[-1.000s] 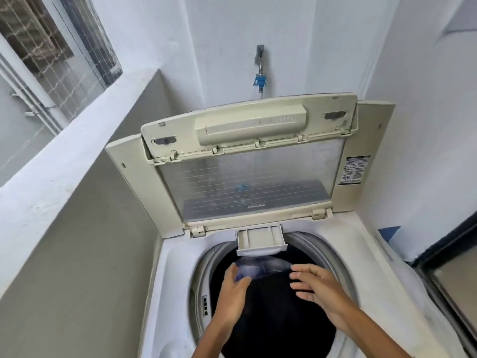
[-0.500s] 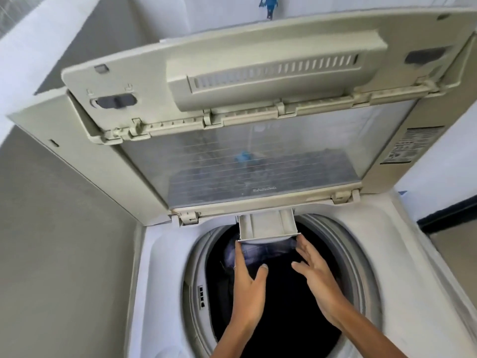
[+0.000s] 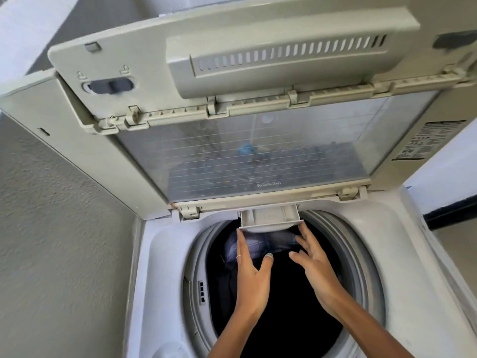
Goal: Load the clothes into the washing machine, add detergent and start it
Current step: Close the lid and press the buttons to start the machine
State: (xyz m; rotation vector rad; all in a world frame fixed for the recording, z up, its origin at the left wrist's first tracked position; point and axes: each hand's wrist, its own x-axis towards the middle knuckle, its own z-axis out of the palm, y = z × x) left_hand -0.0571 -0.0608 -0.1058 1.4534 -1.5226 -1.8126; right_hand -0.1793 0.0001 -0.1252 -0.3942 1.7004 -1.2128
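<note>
drawer [image 3: 269,218] above hands [image 3: 284,270] (both open)

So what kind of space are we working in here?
Probably a small home laundry corner. A top-loading washing machine sits tight between textured walls, its lid raised, with dark clothes in the drum and the detergent drawer pulled out.

Head view; close above washing machine [image 3: 426,254]; facing down

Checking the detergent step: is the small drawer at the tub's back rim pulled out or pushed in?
Pulled out: the detergent drawer juts over the drum.
</note>
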